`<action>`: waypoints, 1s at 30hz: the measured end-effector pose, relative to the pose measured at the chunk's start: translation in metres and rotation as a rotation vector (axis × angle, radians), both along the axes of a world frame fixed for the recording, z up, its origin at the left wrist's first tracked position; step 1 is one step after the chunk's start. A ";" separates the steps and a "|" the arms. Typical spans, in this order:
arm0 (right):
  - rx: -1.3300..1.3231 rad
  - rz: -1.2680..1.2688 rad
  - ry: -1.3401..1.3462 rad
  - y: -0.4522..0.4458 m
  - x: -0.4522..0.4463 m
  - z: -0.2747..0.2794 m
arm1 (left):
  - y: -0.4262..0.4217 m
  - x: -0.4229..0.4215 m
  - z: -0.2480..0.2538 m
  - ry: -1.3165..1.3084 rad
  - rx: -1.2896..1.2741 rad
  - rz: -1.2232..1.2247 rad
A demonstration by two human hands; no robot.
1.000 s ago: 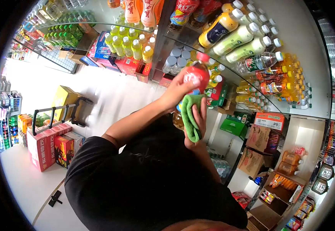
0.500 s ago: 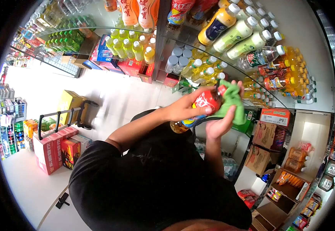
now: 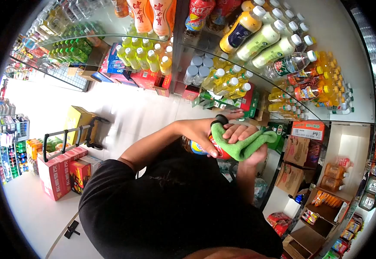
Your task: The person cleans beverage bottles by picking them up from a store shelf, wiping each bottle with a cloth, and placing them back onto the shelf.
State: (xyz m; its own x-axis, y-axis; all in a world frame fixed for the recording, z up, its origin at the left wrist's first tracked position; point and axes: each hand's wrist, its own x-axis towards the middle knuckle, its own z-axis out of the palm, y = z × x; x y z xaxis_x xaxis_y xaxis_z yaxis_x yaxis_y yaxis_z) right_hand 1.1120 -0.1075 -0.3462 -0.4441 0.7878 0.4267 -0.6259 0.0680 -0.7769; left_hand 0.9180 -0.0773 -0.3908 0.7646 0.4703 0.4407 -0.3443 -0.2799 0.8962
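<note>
Both hands meet in front of the dark shirt, closed around one drink bottle (image 3: pixel 197 148). The left hand (image 3: pixel 198 131) grips it from the side; the right hand (image 3: pixel 240 133) presses a folded green cloth (image 3: pixel 248 146) over its far end, hiding the cap. The bottle lies tilted over, its long axis running across the body, base to the person's left; the left hand is nearer that base. Beyond the hands, yellow drink bottles (image 3: pixel 226 84) stand close by, and a shelf (image 3: pixel 345 117) edge bars the way to its bottles. Brown cartons (image 3: pixel 298 149) stack off right; a hand trolley (image 3: pixel 69 130) waits well left.
</note>
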 end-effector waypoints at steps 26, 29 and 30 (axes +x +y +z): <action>0.469 -0.454 -0.793 -0.035 -0.048 -0.014 | 0.014 -0.012 0.015 -0.467 -0.751 0.671; 0.302 -0.512 -0.737 -0.028 -0.054 -0.017 | 0.013 -0.008 0.012 -0.557 -0.742 0.724; 0.256 -0.535 -0.776 -0.023 -0.053 -0.018 | 0.013 -0.007 0.013 -0.610 -0.777 0.742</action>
State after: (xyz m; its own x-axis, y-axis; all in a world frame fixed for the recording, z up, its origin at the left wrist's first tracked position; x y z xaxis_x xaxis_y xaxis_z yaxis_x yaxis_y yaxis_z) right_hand 1.0595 -0.1306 -0.3640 -0.2848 0.8911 0.3532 0.2158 0.4186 -0.8822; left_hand 0.9114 -0.0639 -0.3774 -0.0312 0.9986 0.0417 -0.7492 -0.0510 0.6603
